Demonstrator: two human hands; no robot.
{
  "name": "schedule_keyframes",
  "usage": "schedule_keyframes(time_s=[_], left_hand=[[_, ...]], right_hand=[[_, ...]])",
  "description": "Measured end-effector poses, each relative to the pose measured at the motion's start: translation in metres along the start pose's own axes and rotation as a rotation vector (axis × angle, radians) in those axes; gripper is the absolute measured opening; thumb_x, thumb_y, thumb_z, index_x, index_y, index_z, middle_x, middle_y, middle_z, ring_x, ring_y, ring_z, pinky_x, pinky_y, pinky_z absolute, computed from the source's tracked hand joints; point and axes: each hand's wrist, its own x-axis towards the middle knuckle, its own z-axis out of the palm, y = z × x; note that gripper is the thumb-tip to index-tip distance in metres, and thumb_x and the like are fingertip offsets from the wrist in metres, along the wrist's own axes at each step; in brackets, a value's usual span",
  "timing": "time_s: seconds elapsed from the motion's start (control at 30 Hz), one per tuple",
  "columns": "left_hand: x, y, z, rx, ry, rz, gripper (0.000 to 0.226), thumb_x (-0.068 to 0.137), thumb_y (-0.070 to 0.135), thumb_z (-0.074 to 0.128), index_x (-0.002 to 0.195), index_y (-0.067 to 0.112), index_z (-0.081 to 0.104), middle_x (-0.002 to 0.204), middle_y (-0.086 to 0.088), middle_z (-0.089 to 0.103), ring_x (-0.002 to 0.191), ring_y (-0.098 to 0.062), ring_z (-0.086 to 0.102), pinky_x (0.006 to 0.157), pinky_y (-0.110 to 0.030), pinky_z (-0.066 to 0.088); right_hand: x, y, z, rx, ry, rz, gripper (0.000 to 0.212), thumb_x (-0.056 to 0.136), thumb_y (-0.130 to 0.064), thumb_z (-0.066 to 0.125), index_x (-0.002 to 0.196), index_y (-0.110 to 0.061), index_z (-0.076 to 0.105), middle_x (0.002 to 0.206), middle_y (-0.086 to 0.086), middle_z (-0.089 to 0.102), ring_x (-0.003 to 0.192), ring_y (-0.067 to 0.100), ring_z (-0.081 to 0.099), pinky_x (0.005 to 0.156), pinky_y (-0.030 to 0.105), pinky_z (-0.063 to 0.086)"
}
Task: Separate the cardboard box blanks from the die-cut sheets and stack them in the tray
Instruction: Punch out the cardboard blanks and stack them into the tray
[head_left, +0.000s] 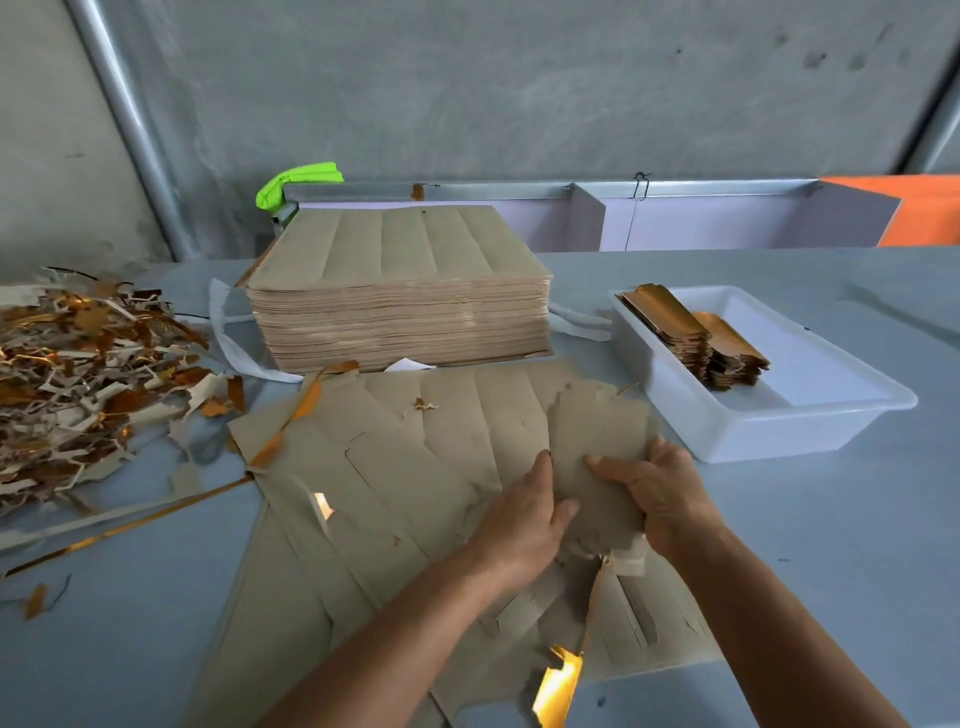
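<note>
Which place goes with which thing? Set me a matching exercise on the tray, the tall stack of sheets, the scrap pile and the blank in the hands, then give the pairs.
Things:
1. white tray
2. tall stack of die-cut sheets
3. scrap pile
4. box blank

Places:
A. far left of the table
B. held between the left hand and right hand, above the loose sheets
C. right side of the table, with gold blanks stacked inside
D. middle of the table, at the back

Pairs: 1-C, 2-D, 3-A, 4-B
</note>
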Motion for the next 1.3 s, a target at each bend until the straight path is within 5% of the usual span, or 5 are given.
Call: schedule_keyframes(time_s=[0.17, 0.5, 0.73, 1.1, 1.3], left_hand=[[-0.011, -0.029, -0.022, 0.5, -0.136, 0.075, 0.062, 0.087, 0.05, 0.055, 0.141, 0.026, 0.036, 0.138, 0.001, 0.039, 0.131, -0.018, 0.031, 0.11, -0.038, 0.017], [-0.018, -0.049, -0.069, 0.081, -0.201, 0.093, 0.015, 0.077, 0.009, 0.072, 0.078, 0.023, 0.066, 0.083, 0.014, 0.057, 0.086, -0.013, 0.057, 0.084, -0.033, 0.047], [-0.015, -0.022, -0.075, 0.037, -0.162, 0.338, 0.018, 0.083, 0.002, 0.066, 0.083, 0.019, 0.072, 0.079, 0.019, 0.063, 0.077, 0.015, 0.051, 0.093, -0.013, 0.034], [-0.003, -0.016, -0.046, -0.026, 0.305, 0.412, 0.018, 0.072, -0.002, 0.073, 0.088, 0.006, 0.068, 0.084, -0.006, 0.065, 0.083, -0.02, 0.058, 0.081, -0.032, 0.046], [-0.007, -0.032, -0.034, -0.202, 0.398, 0.281, 0.026, 0.067, -0.015, 0.069, 0.088, 0.001, 0.063, 0.094, -0.006, 0.058, 0.09, -0.022, 0.06, 0.083, -0.033, 0.051]], right_hand=[[0.004, -0.011, -0.012, 0.016, 0.034, 0.029, 0.028, 0.072, 0.009, 0.072, 0.084, -0.015, 0.062, 0.057, -0.007, 0.069, 0.049, 0.007, 0.065, 0.037, 0.022, 0.048], [0.009, -0.027, -0.031, 0.113, 0.179, -0.05, 0.031, 0.073, 0.0, 0.074, 0.098, -0.015, 0.063, 0.091, 0.001, 0.067, 0.088, 0.023, 0.063, 0.059, 0.034, 0.049], [0.013, -0.035, -0.017, -0.592, -0.073, -0.49, 0.101, 0.075, 0.01, 0.069, 0.146, -0.042, 0.018, 0.119, -0.007, 0.055, 0.103, 0.013, 0.053, 0.091, 0.024, 0.05], [-0.005, -0.019, 0.012, -0.642, -0.433, -0.211, 0.006, 0.08, -0.015, 0.073, 0.083, -0.015, 0.078, 0.064, 0.005, 0.064, 0.059, 0.007, 0.054, 0.057, 0.017, 0.042], [-0.006, -0.003, 0.025, -0.723, -0.381, -0.037, 0.032, 0.072, -0.003, 0.079, 0.102, -0.012, 0.073, 0.09, -0.002, 0.068, 0.078, 0.007, 0.062, 0.065, 0.014, 0.053]])
